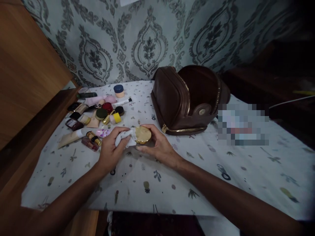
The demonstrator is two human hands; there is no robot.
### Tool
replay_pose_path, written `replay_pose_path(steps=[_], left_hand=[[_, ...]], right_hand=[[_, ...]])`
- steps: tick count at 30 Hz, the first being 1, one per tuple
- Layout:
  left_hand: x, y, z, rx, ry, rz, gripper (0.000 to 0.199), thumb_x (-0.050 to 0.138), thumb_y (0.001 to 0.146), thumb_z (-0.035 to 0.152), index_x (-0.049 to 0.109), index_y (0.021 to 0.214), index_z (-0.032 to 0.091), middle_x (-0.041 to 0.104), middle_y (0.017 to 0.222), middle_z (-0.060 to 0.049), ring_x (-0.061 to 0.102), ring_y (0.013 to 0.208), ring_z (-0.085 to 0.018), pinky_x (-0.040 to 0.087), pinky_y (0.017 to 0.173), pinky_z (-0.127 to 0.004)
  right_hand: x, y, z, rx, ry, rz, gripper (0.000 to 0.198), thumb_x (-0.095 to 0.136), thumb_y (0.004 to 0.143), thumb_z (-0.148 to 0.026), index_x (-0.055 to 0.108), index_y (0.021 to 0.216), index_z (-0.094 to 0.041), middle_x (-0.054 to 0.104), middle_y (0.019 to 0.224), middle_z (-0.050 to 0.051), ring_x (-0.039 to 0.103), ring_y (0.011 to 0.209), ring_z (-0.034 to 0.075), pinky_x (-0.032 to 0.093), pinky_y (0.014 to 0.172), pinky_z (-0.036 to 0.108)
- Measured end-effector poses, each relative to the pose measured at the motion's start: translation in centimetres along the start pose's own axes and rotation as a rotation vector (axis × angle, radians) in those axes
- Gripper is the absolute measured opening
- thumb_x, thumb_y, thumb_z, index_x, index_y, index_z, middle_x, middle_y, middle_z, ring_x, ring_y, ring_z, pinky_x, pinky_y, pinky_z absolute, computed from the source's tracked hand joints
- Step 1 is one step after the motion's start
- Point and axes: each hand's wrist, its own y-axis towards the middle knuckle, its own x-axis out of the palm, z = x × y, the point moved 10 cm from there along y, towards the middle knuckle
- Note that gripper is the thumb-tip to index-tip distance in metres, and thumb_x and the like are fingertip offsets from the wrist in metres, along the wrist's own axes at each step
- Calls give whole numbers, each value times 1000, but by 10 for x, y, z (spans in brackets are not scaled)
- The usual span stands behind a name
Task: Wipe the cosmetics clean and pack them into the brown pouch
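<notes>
Between my two hands is a round gold compact [143, 134], held above the printed cloth. My right hand [161, 146] grips it by its right side, thumb below and fingers behind. A crumpled white wipe [128, 137] is pinched in my left hand [112, 146] and touches the compact's left edge. Just behind my left hand lies a pink-and-white tube [102, 132]. A brown leather toiletry bag [172, 98] stands to the right with its gold zip undone and its top gaping. Its inside is dark.
Several cosmetics lie at the left, among them a red-lidded jar [107, 107], a beige tube [71, 137] and a blue-lidded jar [119, 91]. A blurred-out patch [243, 124] covers something at the right. Wooden furniture [31, 49] borders the left; patterned wallpaper [147, 42] is behind.
</notes>
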Motion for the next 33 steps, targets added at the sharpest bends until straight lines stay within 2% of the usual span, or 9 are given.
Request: replay_pose_path(steps=[5,8,12,16,22,28,33], left_hand=[[1,-7,26,274,84,-21,18,56,93,19,62,109,18,72,100,-6,67,92,-18,53,83,-30],[3,-9,35,382,94,-54,21,54,93,14,60,113,17,71,102,-8,66,96,-19,54,85,-33],[6,-11,40,451,87,-70,25,54,92,12,59,116,18,71,105,-10,66,98,-20,56,85,-35],[7,-13,40,479,87,-68,27,55,91,11,59,118,17,72,107,-10,66,101,-20,56,86,-36],[11,-14,38,504,99,-97,32,50,92,7,56,121,17,70,112,-11,65,105,-20,56,87,-38],[20,-17,31,516,191,-145,28,48,90,5,56,115,13,68,105,-14,63,98,-23,57,80,-38],[21,-14,25,458,206,-156,26,46,91,7,56,113,16,66,100,-10,62,93,-22,56,77,-36]], right_hand=[[0,0,0,39,-27,19,55,84,65,-35,51,107,-23,64,98,2,62,94,21,51,86,36],[1,1,0,44,-42,-3,59,83,66,-35,51,114,-22,64,105,4,61,99,22,50,89,37],[2,2,-1,26,-136,-69,63,79,70,-33,51,126,-23,63,112,6,60,104,24,49,92,39],[-1,4,-5,-9,-162,-91,56,79,71,-36,56,121,-23,63,111,5,61,102,23,50,92,40],[-7,1,-8,-19,-288,-66,57,77,74,-40,58,125,-24,60,112,7,59,103,24,50,93,42],[-21,-7,6,35,-163,-12,57,76,76,-43,55,126,-24,61,123,9,60,112,25,48,100,46],[-27,-10,13,73,-143,6,59,78,73,-43,54,124,-23,63,119,9,61,110,25,50,98,45]])
